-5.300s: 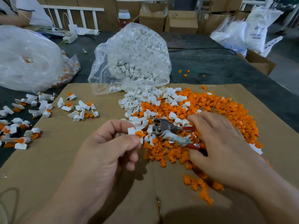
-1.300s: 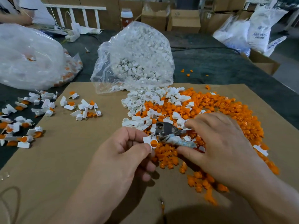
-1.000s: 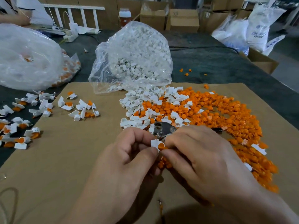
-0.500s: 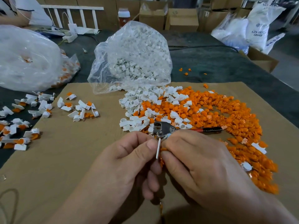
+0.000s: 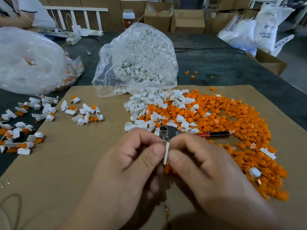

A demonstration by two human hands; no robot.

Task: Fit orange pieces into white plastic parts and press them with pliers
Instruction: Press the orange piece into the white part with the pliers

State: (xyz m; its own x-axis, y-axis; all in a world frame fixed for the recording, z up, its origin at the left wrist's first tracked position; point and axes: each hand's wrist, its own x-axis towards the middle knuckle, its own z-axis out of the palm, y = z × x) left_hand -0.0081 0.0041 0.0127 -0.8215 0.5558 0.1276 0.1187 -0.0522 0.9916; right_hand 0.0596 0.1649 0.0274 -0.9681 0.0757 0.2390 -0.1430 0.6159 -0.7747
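Nearest to the camera, the left hand (image 5: 132, 163) and the right hand (image 5: 207, 171) meet over the cardboard (image 5: 66, 171). Both are closed in a pinch, thumb against forefinger, on one white part (image 5: 166, 152). It stands upright and edge-on between the two thumbs. A bit of orange shows at its lower end, but I cannot tell if an orange piece is already seated inside.

I judge the step to be the fitting by hand. To do it well, the left thumb should hold the part steady while the right one pushes the insert straight in, not tilted, until it sits even. Turning the part a little toward the eyes would let the person check this before pressing.

At 12 o'clock, just beyond the fingertips, the pliers (image 5: 171, 132) lie free, their red handle pointing to 3 o'clock, an easy reach for the right hand. From 1 to 4 o'clock spreads the orange heap (image 5: 232, 120). At 10 o'clock lie assembled pieces (image 5: 83, 112). Farther at 12 o'clock stands the clear bag (image 5: 137, 55) of white parts
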